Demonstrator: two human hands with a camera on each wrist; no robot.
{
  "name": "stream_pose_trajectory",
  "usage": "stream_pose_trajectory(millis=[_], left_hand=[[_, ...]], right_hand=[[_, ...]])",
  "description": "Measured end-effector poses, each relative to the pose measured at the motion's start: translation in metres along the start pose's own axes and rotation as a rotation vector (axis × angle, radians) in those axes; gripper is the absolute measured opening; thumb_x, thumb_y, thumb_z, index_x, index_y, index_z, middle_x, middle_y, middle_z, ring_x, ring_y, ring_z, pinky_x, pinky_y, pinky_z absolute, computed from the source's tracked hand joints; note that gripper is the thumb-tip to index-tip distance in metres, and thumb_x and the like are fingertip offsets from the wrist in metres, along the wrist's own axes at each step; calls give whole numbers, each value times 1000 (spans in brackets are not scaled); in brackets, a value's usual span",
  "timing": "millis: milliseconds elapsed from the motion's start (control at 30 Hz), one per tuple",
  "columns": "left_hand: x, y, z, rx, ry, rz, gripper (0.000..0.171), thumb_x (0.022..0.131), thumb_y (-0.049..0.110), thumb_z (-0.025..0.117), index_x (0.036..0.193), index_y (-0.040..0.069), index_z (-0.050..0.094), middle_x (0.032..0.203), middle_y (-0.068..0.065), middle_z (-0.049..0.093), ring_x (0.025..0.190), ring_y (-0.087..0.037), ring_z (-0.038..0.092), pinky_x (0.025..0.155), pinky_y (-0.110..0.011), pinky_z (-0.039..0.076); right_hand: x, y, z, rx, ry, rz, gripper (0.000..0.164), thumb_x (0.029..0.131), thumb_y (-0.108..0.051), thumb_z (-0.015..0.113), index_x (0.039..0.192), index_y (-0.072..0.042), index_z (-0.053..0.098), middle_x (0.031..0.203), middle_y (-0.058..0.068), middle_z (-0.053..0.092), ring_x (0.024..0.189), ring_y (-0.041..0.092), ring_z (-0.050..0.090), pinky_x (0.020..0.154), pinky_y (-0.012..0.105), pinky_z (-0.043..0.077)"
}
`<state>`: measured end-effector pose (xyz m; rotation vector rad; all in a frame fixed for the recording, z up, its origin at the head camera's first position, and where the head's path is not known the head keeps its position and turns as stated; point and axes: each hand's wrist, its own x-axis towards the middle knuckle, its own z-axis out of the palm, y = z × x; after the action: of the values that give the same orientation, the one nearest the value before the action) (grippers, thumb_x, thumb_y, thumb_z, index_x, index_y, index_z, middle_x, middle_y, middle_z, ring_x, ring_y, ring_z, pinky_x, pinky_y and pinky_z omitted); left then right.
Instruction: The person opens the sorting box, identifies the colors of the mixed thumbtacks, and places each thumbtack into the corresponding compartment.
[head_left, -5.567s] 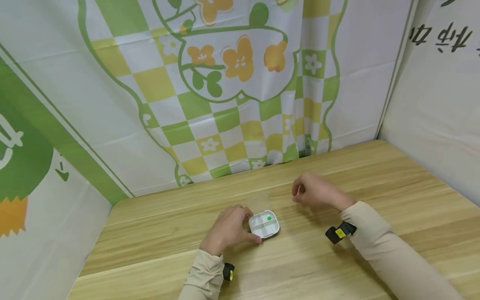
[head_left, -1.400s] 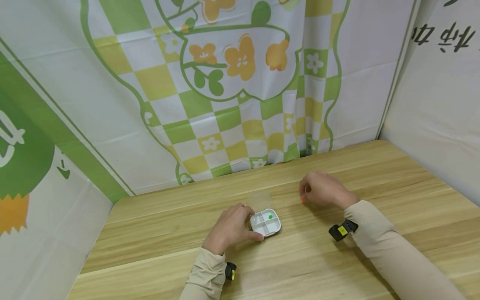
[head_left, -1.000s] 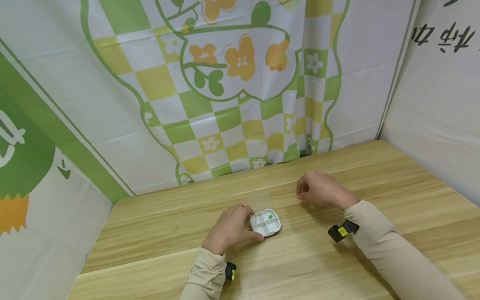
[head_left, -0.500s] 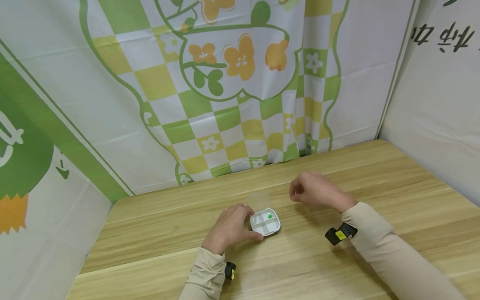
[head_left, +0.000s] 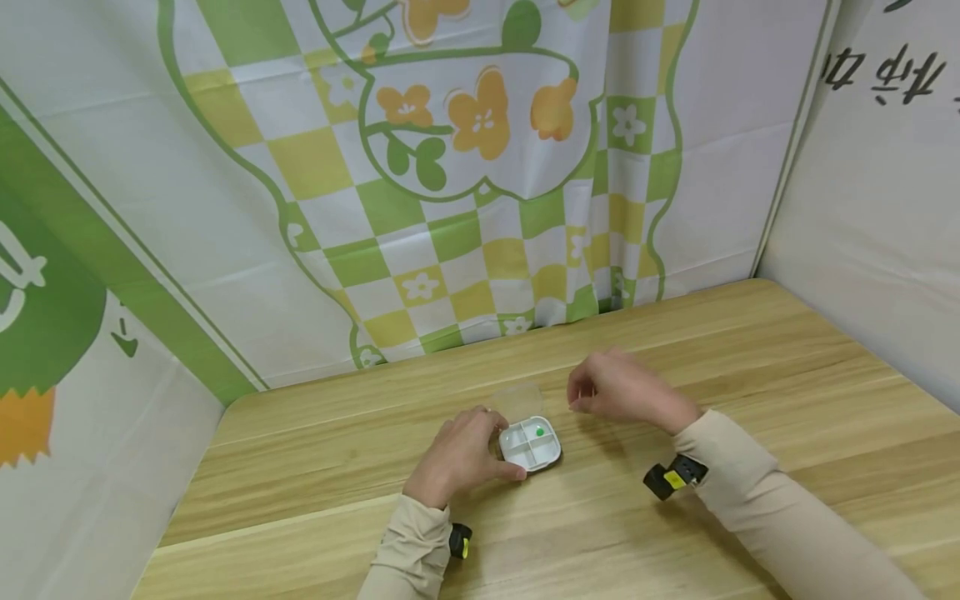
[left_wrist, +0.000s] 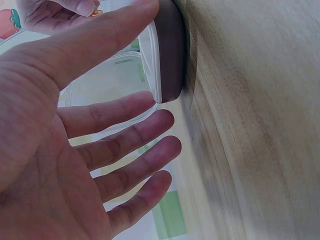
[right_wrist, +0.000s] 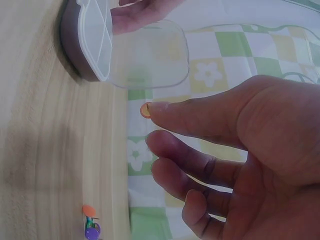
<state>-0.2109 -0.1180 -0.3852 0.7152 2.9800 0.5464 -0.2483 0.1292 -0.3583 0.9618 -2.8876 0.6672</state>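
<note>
Well beyond the pillbox [head_left: 531, 445], black characters [head_left: 888, 77]

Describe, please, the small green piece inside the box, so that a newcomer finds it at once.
On the wooden table is an open box with four white compartments. In its far-right compartment lies the green piece, the only coloured thing visible inside.

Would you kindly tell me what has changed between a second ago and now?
The right hand has moved left, nearer the white box, with a small orange disc pinched in its fingers. As before, the left hand grips the box, the clear lid is open, and the green piece sits in the far right compartment.
</note>
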Motion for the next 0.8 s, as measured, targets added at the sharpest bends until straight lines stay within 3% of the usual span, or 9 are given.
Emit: stream_pose_trajectory(millis=[800], left_hand=[[1,2,0,8,-3,-6,66,59,49,79,107,6,63,92,1,57,80,-13,50,74,-35,38]], right_hand=[[2,-11,12,27,-19,-75,10,79,-15,67,73,-22,63,64,-13,52,61,6,48,57,26,40]])
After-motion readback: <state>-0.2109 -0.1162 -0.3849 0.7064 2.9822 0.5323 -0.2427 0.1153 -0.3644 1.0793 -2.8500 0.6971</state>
